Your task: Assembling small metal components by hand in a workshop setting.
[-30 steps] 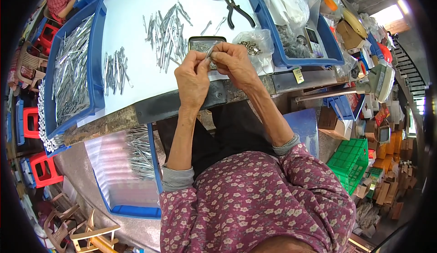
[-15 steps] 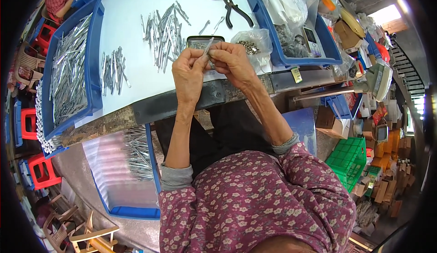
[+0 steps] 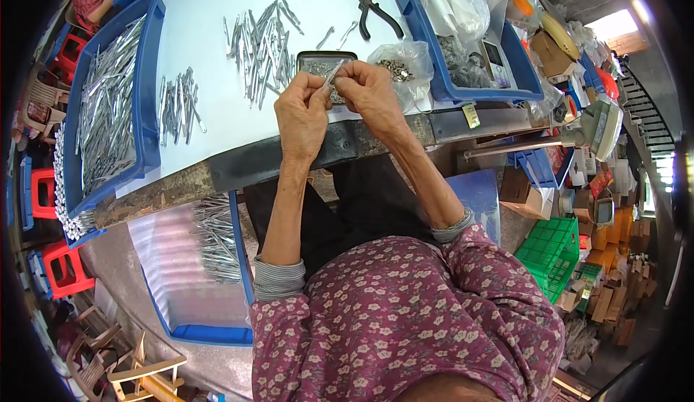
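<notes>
Above the table's front edge, my left hand (image 3: 303,110) is closed on a thin silver metal strip (image 3: 335,72), which tilts up and to the right from between its thumb and fingers. My right hand (image 3: 371,97) is pinched against the same strip; whether its fingertips also hold a tiny part is hidden. Just behind the hands lies a dark shallow tin (image 3: 327,55) with tiny metal pieces in it. Beside my right hand a clear plastic bag (image 3: 418,56) holds small shiny metal parts. Loose metal strips (image 3: 262,51) lie in a heap beyond my left hand.
A blue tray (image 3: 152,77) full of metal strips stands at the left, with a smaller pile (image 3: 179,105) next to it. Black-handled pliers (image 3: 377,16) lie at the back. Another blue tray (image 3: 477,97) with plastic bags is at the right. A green crate (image 3: 548,257) stands on the floor.
My right hand has shifted slightly, its fingers bending more over the strip. My left hand stays closed on it. The whole view has moved a little.
</notes>
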The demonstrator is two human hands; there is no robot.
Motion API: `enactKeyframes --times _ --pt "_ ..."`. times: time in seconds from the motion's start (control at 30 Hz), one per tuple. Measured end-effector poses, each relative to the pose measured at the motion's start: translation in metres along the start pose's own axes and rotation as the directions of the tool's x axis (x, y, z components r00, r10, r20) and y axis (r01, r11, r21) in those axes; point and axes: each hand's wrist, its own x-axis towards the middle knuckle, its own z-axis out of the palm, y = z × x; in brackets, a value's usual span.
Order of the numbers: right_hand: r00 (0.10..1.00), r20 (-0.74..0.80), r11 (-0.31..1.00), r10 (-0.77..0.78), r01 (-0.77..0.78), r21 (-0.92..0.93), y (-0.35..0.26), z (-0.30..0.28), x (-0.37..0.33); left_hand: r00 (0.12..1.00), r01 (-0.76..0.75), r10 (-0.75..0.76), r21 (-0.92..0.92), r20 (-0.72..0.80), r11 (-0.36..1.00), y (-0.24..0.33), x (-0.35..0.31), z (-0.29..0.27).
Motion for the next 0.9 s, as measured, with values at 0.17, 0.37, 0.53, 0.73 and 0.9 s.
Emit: enactKeyframes --times 0.17,0.37,0.53,0.73,0.9 --pt "0.999 -0.007 0.99 0.042 -0.04 0.135 -0.004 0.004 -0.002 0.997 0.068 -0.076 -0.191 -0.034 0.979 -0.003 -0.001 0.006" --pt "0.98 0.099 0.897 0.171 -0.197 0.396 -0.003 -0.004 -0.001 0.98 -0.168 0.182 0.148 -0.083 0.975 -0.001 -0.004 0.01" --pt "0.961 0.164 0.819 0.221 -0.274 0.505 -0.008 -0.008 -0.001 0.971 -0.204 0.228 0.248 -0.073 0.947 0.001 -0.004 0.01" --pt "0.94 0.238 0.733 0.245 -0.34 0.589 -0.005 -0.013 0.002 0.962 -0.238 0.265 0.281 -0.06 0.93 -0.004 -0.004 0.011" --pt "0.946 0.226 0.738 0.233 -0.323 0.592 -0.008 -0.012 0.003 0.958 -0.256 0.281 0.289 -0.05 0.922 -0.003 -0.002 0.011"
